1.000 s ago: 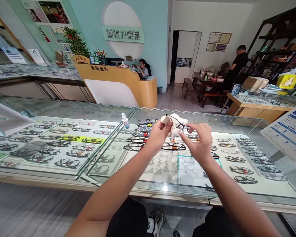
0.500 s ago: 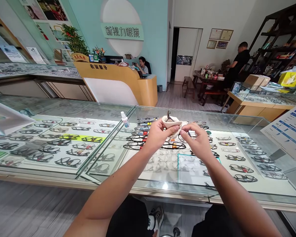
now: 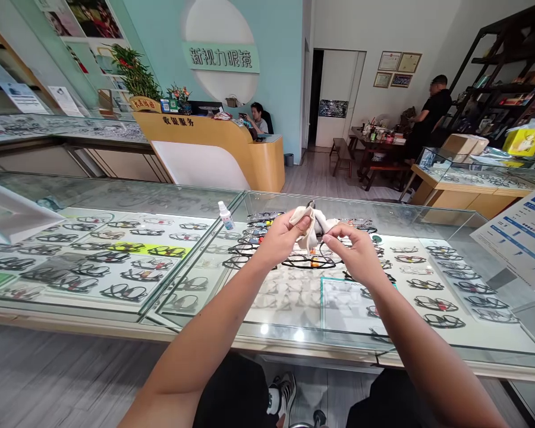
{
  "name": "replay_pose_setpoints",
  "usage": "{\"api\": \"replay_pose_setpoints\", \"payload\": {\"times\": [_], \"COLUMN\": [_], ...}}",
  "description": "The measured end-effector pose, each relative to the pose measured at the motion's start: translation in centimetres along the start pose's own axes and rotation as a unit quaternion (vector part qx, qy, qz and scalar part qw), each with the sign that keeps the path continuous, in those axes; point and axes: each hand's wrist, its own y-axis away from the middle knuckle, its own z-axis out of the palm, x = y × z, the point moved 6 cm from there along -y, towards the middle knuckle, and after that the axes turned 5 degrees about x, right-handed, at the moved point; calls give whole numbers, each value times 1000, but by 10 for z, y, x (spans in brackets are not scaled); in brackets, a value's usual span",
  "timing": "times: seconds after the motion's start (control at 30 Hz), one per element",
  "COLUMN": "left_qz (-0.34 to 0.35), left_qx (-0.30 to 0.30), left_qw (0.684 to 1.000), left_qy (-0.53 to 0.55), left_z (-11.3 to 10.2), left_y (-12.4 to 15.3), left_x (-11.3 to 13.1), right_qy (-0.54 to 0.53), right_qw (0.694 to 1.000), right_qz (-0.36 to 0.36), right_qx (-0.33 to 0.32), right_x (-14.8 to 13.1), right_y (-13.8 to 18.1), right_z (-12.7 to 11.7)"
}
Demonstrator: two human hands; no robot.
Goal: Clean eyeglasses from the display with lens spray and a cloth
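Both my hands are raised over the glass display counter (image 3: 271,333), close together. My left hand (image 3: 282,239) is closed on a pale cleaning cloth (image 3: 310,236), bunched around a pair of glasses (image 3: 311,204). Only a dark curved end and a bit of dark frame show; the cloth hides the rest. My right hand (image 3: 354,252) pinches at the other side of the bundle, thumb and forefinger at the frame and the cloth's edge. A small white spray bottle (image 3: 225,216) stands upright on the glass, left of my hands.
Rows of glasses (image 3: 122,292) lie inside the counter beneath the glass. A tilted white sign (image 3: 519,235) stands at the right. Beyond are a wooden cashier desk (image 3: 267,160) with a seated person (image 3: 259,119), and another person (image 3: 430,113) standing by a dark table.
The cloth has been turned and folded over between my hands. The dark curved end sticks out less, and a strip of dark frame now shows between the cloth's folds.
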Motion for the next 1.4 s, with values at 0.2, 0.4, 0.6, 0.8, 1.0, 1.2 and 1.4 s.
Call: {"api": "replay_pose_setpoints", "payload": {"times": [0.2,0.4,0.6,0.8,1.0,1.2,1.4], "left_qz": [-37,-12,41,4,-22,2,-2], "left_qx": [-63,-35,46,67,66,-52,-117], "left_qw": [996,999,998,998,997,996,990], "left_qy": [52,38,-27,8,44,-76,-74], "left_z": [3,6,6,2,-11,1,26], "left_y": [0,3,8,4,-8,-3,8], "left_x": [-7,-16,-7,-10,-16,-10,-18], "right_qy": [-93,-175,-188,-185,-188,-196,-205], "right_qw": [987,971,961,964,975,974,972], "right_qz": [121,156,179,176,117,88,110], "right_qx": [-56,-42,-95,-75,-11,75,37], "right_x": [19,30,22,25,32,32,32], "right_y": [-1,-2,6,7,-6,-13,-7], "right_z": [6,7,21,24,-2,-22,-3]}}
